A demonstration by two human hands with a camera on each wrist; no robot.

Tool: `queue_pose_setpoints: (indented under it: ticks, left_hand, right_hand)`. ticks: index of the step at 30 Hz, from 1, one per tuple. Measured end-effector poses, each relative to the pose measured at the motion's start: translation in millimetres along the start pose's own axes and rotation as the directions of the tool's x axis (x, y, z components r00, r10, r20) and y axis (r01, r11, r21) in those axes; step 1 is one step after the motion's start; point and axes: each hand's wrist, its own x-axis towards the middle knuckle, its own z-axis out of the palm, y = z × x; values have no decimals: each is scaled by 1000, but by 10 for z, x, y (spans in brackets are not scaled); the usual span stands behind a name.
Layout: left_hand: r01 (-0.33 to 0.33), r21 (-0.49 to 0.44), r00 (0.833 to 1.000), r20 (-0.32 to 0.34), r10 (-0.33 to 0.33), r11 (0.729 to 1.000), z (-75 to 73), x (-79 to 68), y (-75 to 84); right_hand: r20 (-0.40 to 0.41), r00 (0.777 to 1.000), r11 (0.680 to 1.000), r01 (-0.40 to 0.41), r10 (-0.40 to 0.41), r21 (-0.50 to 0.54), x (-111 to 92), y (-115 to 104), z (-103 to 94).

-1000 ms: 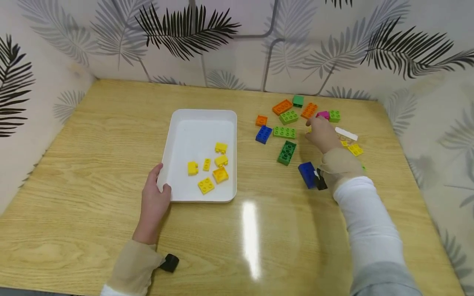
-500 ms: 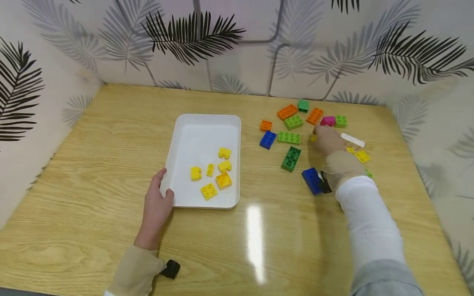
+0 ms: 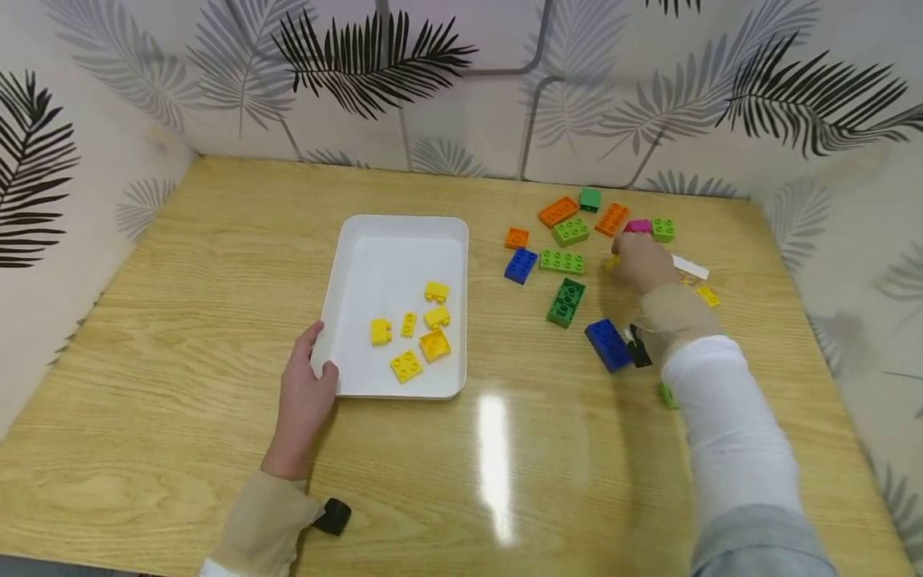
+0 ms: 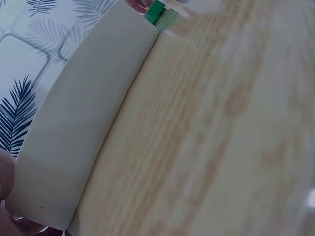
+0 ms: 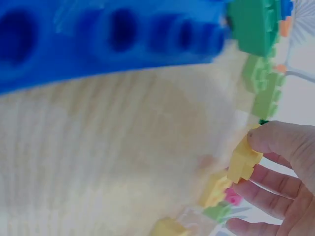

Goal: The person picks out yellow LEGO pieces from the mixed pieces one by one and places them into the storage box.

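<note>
My left hand [image 3: 308, 397] grips the near left corner of a white tray [image 3: 375, 248], thumb at the rim. Inside the tray lie several yellow toy bricks [image 3: 406, 366]. My right hand [image 3: 645, 260] is at the right-hand group of bricks. In the right wrist view its thumb and fingers pinch a yellow toy brick [image 5: 243, 158]; from the head only a bit of yellow shows beside the fingertips. Beyond it sit another yellow brick [image 5: 214, 189] and a pink brick [image 5: 233, 196]. The left wrist view shows mostly the tray's outer wall [image 4: 83, 113].
Around the right hand are orange [image 3: 558, 211], lime green [image 3: 562, 262], dark green [image 3: 566, 303] and blue bricks [image 3: 521, 265]. A larger blue brick [image 3: 608, 345] lies beside the right wrist, and a white bar-shaped piece [image 3: 691, 267] to the right. A patterned wall [image 3: 461, 104] borders the table.
My right hand and forearm have shifted slightly to the right, uncovering a lime green brick left of the sleeve. The left hand stays on the tray. The head view has tilted a little.
</note>
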Motion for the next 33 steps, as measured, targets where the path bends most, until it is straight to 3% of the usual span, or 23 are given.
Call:
queue_pose_setpoints:
  ticks: [9,15,20,24,28,33]
  left_hand:
    - [8,-4,1000,-16,-8,1000,78,14,32]
    - [2,3,1000,-19,-2,1000,158,24,60]
    - [-3,-10,1000,-24,3,1000,232,18,73]
    - [-6,-14,1000,-15,5,1000,311,15,96]
    - [-18,-8,1000,-17,18,1000,389,10,135]
    - [-38,-18,999,-16,38,999,480,-6,183]
  right_hand:
    - [26,993,993,115,-114,-24,153,-380,-239]
    - [36,977,975,213,-211,-71,226,-900,-271]
    - [15,930,924,367,-367,-112,203,-1418,-160]
    - [72,881,865,473,-468,-168,160,-1743,-49]
    - [165,838,814,545,-520,-204,120,-1955,54]
    - [225,808,782,586,-545,-211,125,-2080,174]
